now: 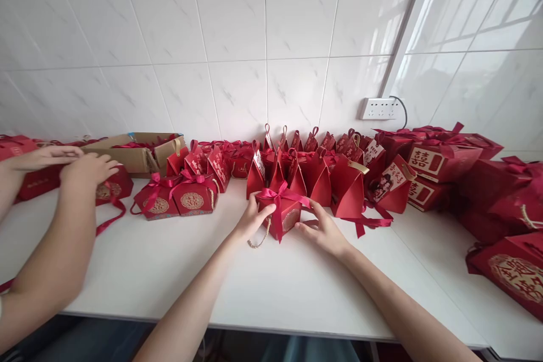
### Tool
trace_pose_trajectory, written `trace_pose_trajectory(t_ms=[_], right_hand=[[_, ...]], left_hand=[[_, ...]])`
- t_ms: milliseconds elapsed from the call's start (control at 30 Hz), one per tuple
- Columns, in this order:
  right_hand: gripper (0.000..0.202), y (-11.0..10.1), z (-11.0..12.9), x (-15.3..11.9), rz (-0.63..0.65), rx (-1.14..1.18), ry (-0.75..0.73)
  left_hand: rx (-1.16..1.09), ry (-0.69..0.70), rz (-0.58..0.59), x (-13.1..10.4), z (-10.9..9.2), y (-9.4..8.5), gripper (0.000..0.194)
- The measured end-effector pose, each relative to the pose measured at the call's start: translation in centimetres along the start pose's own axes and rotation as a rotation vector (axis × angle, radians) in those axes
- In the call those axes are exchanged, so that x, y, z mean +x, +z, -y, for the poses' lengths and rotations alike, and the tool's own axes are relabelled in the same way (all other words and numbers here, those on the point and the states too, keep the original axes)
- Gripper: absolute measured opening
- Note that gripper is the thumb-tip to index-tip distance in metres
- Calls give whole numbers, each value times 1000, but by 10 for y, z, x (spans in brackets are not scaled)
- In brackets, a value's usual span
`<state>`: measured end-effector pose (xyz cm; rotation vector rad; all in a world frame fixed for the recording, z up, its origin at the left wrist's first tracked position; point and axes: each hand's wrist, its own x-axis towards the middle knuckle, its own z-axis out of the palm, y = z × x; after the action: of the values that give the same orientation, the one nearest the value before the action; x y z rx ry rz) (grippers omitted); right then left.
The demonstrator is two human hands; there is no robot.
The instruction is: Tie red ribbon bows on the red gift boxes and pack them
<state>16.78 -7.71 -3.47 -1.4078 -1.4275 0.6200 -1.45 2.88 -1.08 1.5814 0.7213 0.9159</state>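
Note:
A red gift box (290, 220) with a pink-red ribbon bow (279, 195) on top and a gold round pattern stands on the white table (271, 288), in front of a row of pointed red boxes (316, 181). My left hand (253, 216) holds its left side, the thumb on the front near the bow. A twisted cord handle (257, 243) hangs below that hand. At the box's right side is my right hand (324, 229), its fingers apart and their tips touching the box and the ribbon's end.
Another person's hands (85, 164) work at a ribboned box on the left. Two bowed boxes (176, 203) stand left of centre, before a cardboard carton (121, 153). Stacked red boxes (441, 161) fill the right. A power strip (379, 108) is on the wall.

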Motion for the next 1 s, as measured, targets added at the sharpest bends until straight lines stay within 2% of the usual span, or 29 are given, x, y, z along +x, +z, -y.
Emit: trace_pose_trajectory(t_ms=[100, 267, 333, 400, 467, 533, 600, 667, 833, 933, 1000], right_hand=[[80, -2, 1, 0, 4, -70, -62], [91, -5, 5, -5, 127, -55, -175], [92, -5, 6, -6, 115, -47, -204], [95, -4, 5, -7, 39, -94, -266], [99, -4, 2, -7, -56, -174, -337], [101, -4, -1, -6, -115, -231, -368], [100, -4, -3, -5, -116, -232, -361], [98, -4, -2, -4, -78, -204, -347], [100, -9, 10, -9, 124, -82, -291], [75, -14, 16, -12, 158, 210, -267], [58, -14, 17, -13, 89, 347, -248]], left_hand=[[-25, -8, 132, -4, -3, 1, 46], [-128, 8, 380, -6, -6, -4, 46], [-144, 31, 421, -6, -8, -5, 49], [-125, 84, 426, -7, -9, -5, 57], [-73, 185, 353, -8, -8, -4, 64], [12, 314, 184, -8, -6, -2, 62], [110, 430, 5, -7, -3, 2, 53], [190, 490, -101, -8, -1, 8, 40], [278, 560, -205, -11, -1, 20, 13], [306, 638, -210, -12, -1, 20, 8], [339, 692, -200, -12, -1, 19, 6]])
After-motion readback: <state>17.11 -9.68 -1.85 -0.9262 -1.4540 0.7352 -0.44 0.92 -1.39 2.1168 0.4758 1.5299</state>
